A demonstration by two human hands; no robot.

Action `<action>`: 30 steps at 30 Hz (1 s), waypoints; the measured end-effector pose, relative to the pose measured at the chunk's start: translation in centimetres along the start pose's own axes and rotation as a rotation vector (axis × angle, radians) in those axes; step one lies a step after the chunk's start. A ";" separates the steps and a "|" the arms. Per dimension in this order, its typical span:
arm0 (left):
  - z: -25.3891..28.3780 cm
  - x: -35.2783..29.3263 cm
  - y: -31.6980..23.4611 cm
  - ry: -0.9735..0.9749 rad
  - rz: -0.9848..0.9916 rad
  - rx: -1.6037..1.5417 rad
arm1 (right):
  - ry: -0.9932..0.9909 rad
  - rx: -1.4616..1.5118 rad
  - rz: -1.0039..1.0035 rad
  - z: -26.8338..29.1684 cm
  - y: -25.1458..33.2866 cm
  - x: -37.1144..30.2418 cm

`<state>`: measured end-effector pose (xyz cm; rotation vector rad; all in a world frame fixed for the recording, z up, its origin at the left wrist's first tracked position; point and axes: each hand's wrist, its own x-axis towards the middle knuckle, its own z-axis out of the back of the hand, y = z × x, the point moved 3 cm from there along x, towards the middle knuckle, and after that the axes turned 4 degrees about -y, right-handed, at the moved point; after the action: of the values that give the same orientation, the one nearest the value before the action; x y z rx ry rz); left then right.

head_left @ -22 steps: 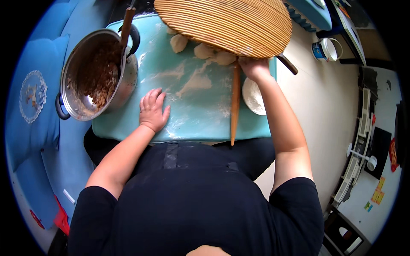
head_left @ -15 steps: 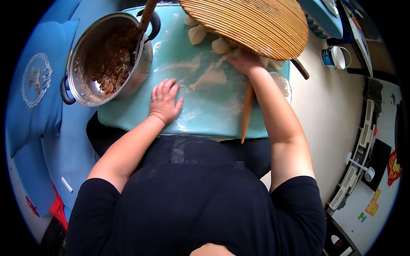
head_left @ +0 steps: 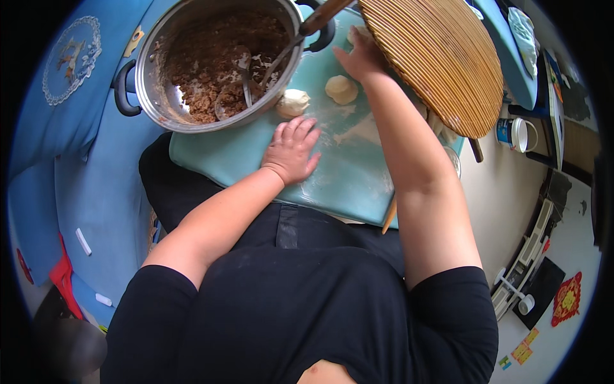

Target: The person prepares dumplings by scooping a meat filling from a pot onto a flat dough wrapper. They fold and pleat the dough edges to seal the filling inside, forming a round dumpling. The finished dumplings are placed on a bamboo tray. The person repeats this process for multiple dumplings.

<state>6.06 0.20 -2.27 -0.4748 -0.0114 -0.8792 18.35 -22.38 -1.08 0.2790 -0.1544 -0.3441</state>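
My left hand (head_left: pixel 291 152) lies flat on the teal tabletop (head_left: pixel 332 173), fingers stretched, just below a dough ball (head_left: pixel 293 102). To its right sits another dough ball (head_left: pixel 341 89). Farther off, my right hand (head_left: pixel 362 57) reaches to the left edge of a round ribbed tray (head_left: pixel 441 61), thumb spread from the fingers. Pale dough shows at its fingertips; I cannot tell whether it touches it. The tray partly covers this hand. More dough pieces (head_left: pixel 441 128) peek out under the tray's lower edge. A rolling pin (head_left: pixel 389 216) shows its tip beside my right forearm.
A two-handled metal pot (head_left: pixel 148 89) with brown crumbly filling (head_left: pixel 201 96) stands at the upper left. A wooden-handled utensil (head_left: pixel 323 18) leans over its rim. Blue sofa cushions (head_left: pixel 96 38) line the left. A white bucket (head_left: pixel 521 134) stands on the floor at right.
Two dough balls now lie on the floured middle of the table. My right hand has moved farther away from me. The view has shifted, with the pot and tray appearing farther right.
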 end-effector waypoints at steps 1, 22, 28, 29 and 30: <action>-0.1 -0.1 0.0 0.000 0.005 -0.009 | -0.013 -0.089 0.045 -0.2 0.3 0.0; 0.0 -0.6 0.3 -0.200 0.000 0.030 | -0.002 0.515 0.079 4.1 1.4 -23.0; -1.0 0.6 -1.6 -0.204 0.430 -0.949 | 0.001 0.618 0.147 3.6 3.6 -24.0; -1.8 0.8 -1.8 -0.186 0.466 -0.887 | -0.109 0.427 0.199 3.8 4.0 -24.9; -2.7 0.5 -1.7 -0.104 0.564 -0.815 | -0.034 0.422 0.153 3.7 4.2 -25.3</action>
<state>4.65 -2.19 -3.89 -1.2150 0.3825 -0.2655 -4.57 -10.59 1.12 0.6751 -0.2809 -0.1609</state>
